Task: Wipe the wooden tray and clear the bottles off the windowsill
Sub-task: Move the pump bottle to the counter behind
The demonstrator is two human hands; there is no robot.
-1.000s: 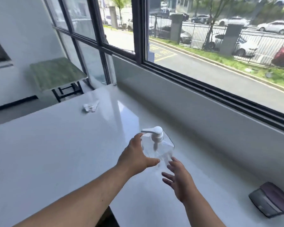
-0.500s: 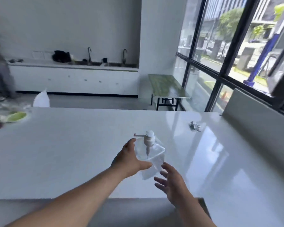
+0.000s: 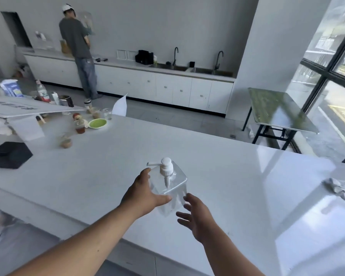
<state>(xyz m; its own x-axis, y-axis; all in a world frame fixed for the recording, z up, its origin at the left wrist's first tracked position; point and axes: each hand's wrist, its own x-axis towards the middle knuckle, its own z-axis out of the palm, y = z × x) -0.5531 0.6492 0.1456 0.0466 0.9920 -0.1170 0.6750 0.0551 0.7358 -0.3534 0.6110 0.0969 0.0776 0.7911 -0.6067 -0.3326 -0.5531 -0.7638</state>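
The left hand [image 3: 142, 193] grips the clear pump bottle [image 3: 170, 188] from its left side, thumb across the near face, and holds it in the air above the white counter [image 3: 237, 176]. The right hand [image 3: 195, 214] is open, fingers spread, just beside the bottle's lower right corner; whether it touches is unclear. A second ago the bottle was held in front of the window ledge; now the view has swung round to the room, with the window off to the right, so I judge this bottle is cleared from the sill and being carried away. It is roughly upright, long axis vertical and leaning slightly, with the pump spout pointing left. Farther off, clutter sits at the counter's far left, and a person [image 3: 78, 48] stands at the back sinks.
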